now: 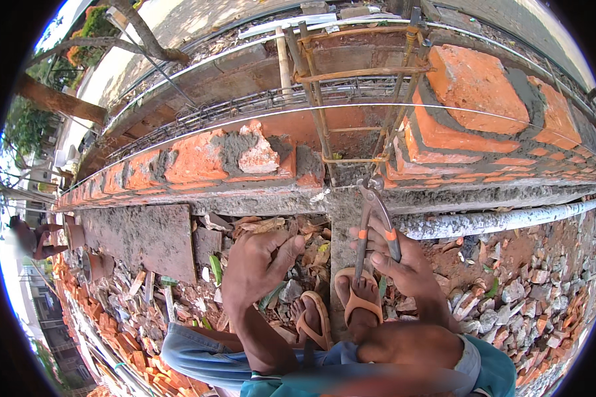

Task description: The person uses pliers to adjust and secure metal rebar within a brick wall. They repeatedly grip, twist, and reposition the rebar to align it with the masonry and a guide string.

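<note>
My right hand grips a pair of pincers; its handles carry orange bands and its jaws point up toward the foot of a steel rebar cage. My left hand hovers left of the pincers over the rubble, its fingers curled in and thumb near the fingertips. Whatever may be between those fingers is too hidden to make out. The rebar cage stands upright in the gap of a brick wall, between a low left course and a higher right stack with wet-looking mortar.
A taut string runs along the wall. A mortar-smeared board lies left, a white pipe right. Broken brick and stones surround my sandalled feet. Another person is at the far left beside buckets.
</note>
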A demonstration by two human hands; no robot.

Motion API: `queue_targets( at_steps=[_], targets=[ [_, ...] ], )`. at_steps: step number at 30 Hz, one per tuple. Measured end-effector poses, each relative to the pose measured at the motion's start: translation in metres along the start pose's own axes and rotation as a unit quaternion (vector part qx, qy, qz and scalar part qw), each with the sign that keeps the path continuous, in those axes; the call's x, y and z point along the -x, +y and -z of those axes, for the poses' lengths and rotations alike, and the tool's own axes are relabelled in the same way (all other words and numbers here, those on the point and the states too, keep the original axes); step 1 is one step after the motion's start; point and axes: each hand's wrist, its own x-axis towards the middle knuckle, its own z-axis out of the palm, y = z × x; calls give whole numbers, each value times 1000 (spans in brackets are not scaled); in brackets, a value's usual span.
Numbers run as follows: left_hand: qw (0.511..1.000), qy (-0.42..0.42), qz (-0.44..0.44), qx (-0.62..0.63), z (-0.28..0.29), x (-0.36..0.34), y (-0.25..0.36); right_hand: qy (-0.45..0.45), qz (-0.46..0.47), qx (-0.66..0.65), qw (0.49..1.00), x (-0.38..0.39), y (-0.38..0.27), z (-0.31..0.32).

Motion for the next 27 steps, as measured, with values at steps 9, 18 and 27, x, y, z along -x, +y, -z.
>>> queue_targets(
  at_steps=[9, 18, 27],
  targets=[
    [936, 260, -167, -171, 61, -47, 88, -14, 56, -70, 996, -27, -68, -33],
    [911, 168, -294, -237, 61, -98, 124, 16, 6, 126, 992, 21, -129, 19],
    [892, 255, -316, -199, 74, -102, 147, 22, -66, 194, 979, 20, -196, 36]
  ],
)
